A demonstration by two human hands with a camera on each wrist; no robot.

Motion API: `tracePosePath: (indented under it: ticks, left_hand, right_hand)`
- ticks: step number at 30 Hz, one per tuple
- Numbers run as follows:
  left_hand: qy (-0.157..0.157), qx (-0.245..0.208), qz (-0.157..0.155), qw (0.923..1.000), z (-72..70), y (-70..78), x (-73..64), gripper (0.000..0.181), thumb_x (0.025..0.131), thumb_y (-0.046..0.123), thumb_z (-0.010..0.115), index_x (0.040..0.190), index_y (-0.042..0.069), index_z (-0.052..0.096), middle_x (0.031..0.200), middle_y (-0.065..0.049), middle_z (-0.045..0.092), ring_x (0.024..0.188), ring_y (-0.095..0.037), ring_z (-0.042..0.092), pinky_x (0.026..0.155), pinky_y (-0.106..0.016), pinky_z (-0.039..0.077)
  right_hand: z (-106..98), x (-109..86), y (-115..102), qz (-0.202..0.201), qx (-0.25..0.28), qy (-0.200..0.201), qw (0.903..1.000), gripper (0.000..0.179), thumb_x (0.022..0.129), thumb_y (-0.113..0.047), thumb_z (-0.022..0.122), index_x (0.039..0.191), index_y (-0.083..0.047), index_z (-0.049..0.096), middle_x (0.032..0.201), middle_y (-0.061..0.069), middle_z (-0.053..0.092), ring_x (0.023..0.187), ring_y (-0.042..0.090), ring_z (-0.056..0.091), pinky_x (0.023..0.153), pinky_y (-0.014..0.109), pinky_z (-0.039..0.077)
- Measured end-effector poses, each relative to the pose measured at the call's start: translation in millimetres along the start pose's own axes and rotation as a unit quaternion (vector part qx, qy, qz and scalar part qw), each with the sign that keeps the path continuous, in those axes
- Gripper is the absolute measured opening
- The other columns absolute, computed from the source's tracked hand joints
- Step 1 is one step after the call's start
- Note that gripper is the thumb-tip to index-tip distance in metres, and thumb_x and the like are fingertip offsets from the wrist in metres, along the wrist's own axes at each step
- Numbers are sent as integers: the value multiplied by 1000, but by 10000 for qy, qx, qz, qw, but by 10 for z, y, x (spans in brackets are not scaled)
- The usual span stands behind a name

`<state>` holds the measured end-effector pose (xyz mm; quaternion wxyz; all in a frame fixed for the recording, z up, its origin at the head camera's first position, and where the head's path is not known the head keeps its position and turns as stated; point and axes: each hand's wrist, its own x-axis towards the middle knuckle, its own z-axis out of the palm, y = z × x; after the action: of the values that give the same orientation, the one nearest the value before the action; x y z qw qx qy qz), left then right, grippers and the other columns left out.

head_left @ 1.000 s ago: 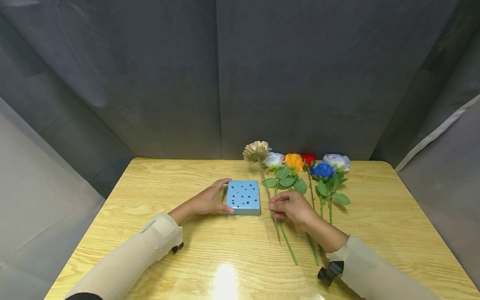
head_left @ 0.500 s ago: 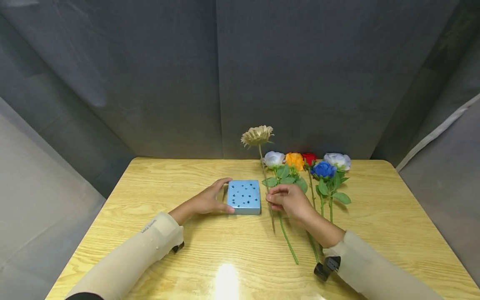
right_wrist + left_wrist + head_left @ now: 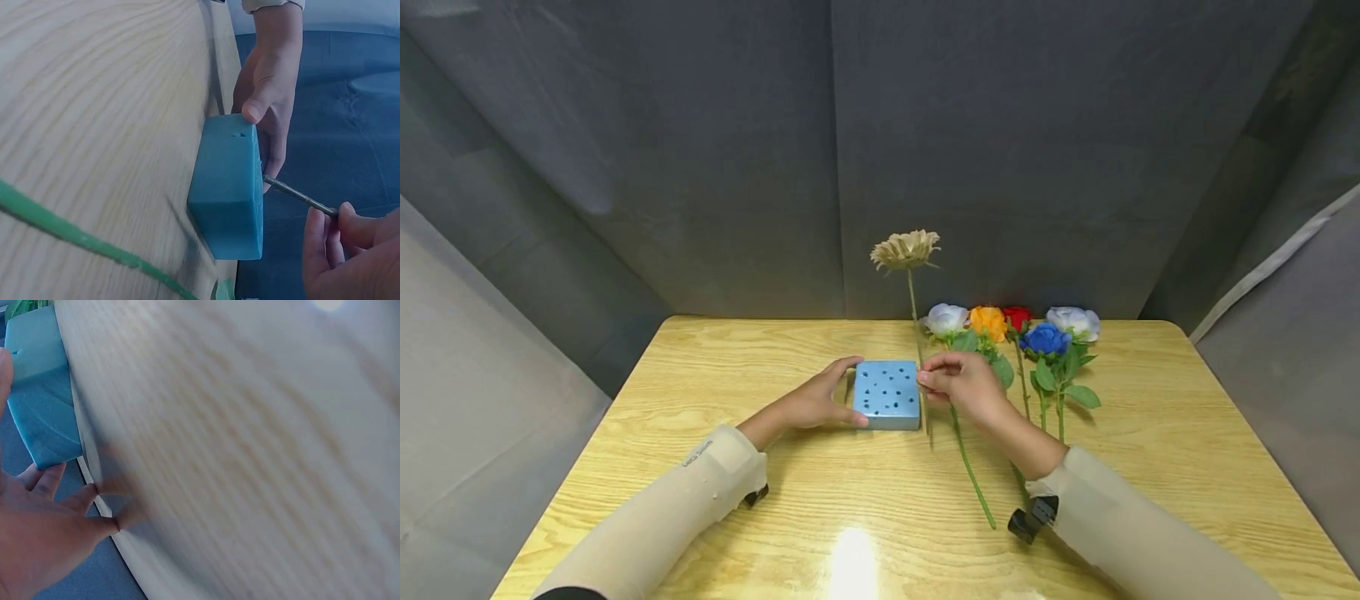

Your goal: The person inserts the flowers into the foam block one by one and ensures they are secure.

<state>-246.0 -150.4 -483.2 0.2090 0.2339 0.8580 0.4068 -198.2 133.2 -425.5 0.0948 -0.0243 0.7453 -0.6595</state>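
Observation:
A square blue floral foam block (image 3: pixel 886 390) with several small holes in its top lies on the table. My left hand (image 3: pixel 811 403) grips its left side, thumb at the near corner and fingers at the far one. Between thumb and fingertips, my right hand (image 3: pixel 966 385) pinches the stem of a cream artificial flower (image 3: pixel 906 250) beside the block's right edge. The bloom stands upright, well above the hand. In the right wrist view, the stem's lower end (image 3: pixel 269 180) is right by the block's holed face, and the bloom is out of that frame.
Right of the block, several artificial flowers lie with blooms toward the back: a white one (image 3: pixel 945 319), an orange one (image 3: pixel 987 322), a red one (image 3: pixel 1017 317), a blue one (image 3: pixel 1046 339) and another white one (image 3: pixel 1073 322). A grey curtain (image 3: pixel 745 167) hangs behind the wooden table (image 3: pixel 760 533).
My right hand has lifted the cream flower and carried it left to the block's edge, its stem turning more upright. The left hand and the block have stayed put.

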Motion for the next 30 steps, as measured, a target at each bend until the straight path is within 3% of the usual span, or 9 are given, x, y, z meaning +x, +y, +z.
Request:
tracePosePath:
  ticks: [4, 17, 25, 30]
  left_hand:
    - [49, 7, -21, 10000, 3, 0, 6, 116, 79, 44, 90, 166, 16, 18, 171, -14, 19, 156, -36, 18, 122, -61, 23]
    - [92, 92, 5, 9999, 6, -7, 16, 116, 79, 45, 90, 165, 15, 19, 169, -14, 22, 156, -35, 20, 123, -59, 23]
    - [90, 126, 9, 9999, 3, -2, 14, 115, 79, 45, 90, 165, 15, 19, 169, -14, 22, 156, -34, 20, 123, -58, 23]
    - [79, 115, 36, 9999, 2, -8, 19, 115, 80, 45, 89, 165, 14, 18, 170, -14, 21, 156, -34, 19, 123, -58, 23]
  right_hand:
    - [59, 65, -17, -84, -68, 107, 9999, 17, 98, -3, 69, 111, 9, 68, 101, 19, 73, 86, 23, 72, 76, 31, 62]
    - [270, 308, -112, -461, 62, 377, 9982, 15, 98, -2, 69, 109, 8, 69, 99, 20, 72, 82, 17, 72, 79, 37, 63]
    - [398, 447, -151, -730, -15, 621, 9954, 9, 97, -1, 71, 103, 5, 70, 94, 18, 72, 84, 24, 73, 86, 51, 61]
    - [485, 544, -151, -1010, -81, 780, 9918, 7, 95, 0, 72, 101, 3, 70, 92, 18, 71, 85, 31, 74, 85, 50, 61]
